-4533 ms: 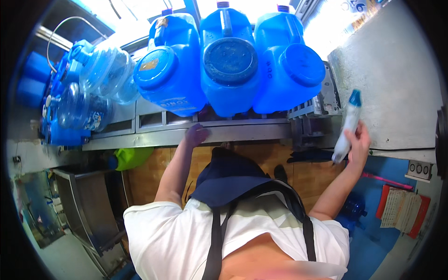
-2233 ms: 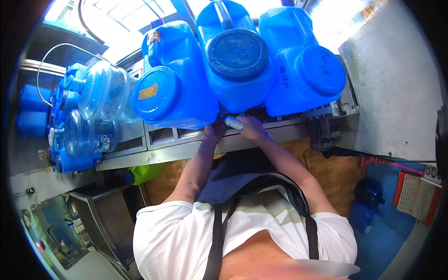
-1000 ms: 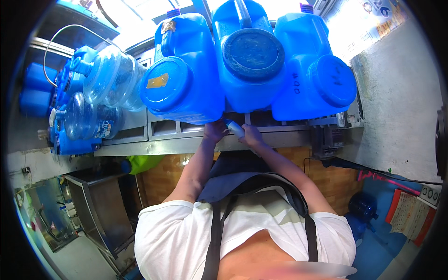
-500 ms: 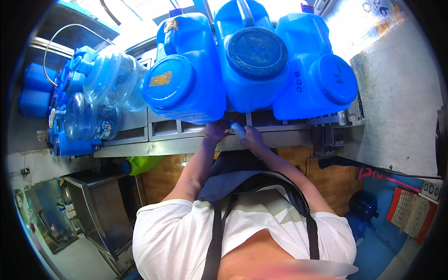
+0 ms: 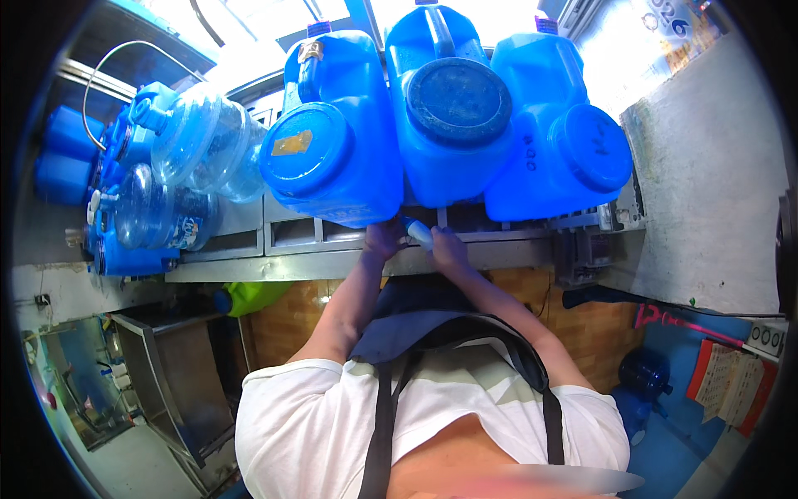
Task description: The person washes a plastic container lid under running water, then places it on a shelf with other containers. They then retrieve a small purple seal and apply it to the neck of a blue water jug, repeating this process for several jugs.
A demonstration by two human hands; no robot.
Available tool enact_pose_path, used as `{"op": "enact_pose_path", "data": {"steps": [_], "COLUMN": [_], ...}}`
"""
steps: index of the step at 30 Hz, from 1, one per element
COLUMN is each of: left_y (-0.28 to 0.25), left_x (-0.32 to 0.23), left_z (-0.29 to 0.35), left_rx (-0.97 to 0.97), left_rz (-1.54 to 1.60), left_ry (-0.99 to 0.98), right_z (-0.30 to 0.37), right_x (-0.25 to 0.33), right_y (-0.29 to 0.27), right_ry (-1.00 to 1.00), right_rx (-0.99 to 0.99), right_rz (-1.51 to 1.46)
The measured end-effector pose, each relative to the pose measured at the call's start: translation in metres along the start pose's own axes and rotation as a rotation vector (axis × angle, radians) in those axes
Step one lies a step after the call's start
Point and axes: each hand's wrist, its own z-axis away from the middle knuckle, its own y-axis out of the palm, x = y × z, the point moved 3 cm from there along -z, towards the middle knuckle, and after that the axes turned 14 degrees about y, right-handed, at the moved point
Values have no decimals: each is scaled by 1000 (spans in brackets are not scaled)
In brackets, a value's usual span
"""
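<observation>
Three large blue jugs stand side by side on a metal counter [image 5: 332, 263]: a left jug [image 5: 366, 158] with a brown patch on its cap, a middle jug [image 5: 453, 170] with a dark cap, and a right jug [image 5: 532, 187] with dark marks. Low in front of the left and middle jugs, my two hands are close together. My right hand [image 5: 450, 248] is closed around a pale blue cylinder [image 5: 419, 234], tilted up toward the jugs. Beside its other side, my left hand [image 5: 382, 239] is curled in, its fingers partly hidden under the left jug; what they hold does not show.
Clear round water bottles [image 5: 204, 137] lie stacked at the left beside more blue containers [image 5: 66, 154]. A bright green container [image 5: 258, 296] sits below the counter. At the right are a grey wall [image 5: 706, 183], a dark blue bottle [image 5: 645, 372] and hanging papers [image 5: 731, 384].
The view has shifted slightly, so the jugs sit a little lower in it. Both hands keep nearly the same place, with the pale blue cylinder still in the right.
</observation>
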Motion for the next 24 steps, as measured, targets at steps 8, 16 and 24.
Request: {"op": "enact_pose_path", "data": {"steps": [8,16,24], "left_y": [3,4,5], "left_x": [2,4,3], "left_z": [2,2,3], "left_rx": [-114,-164,-132], "left_rz": [-2,-14,-145], "left_ry": [1,-11,-65], "right_z": [-3,-8,-26], "right_x": [-1,-2,11], "right_y": [0,-7,-29], "right_ry": [-18,-66,-164], "right_rx": [8,11,-113], "right_rz": [69,85,100]}}
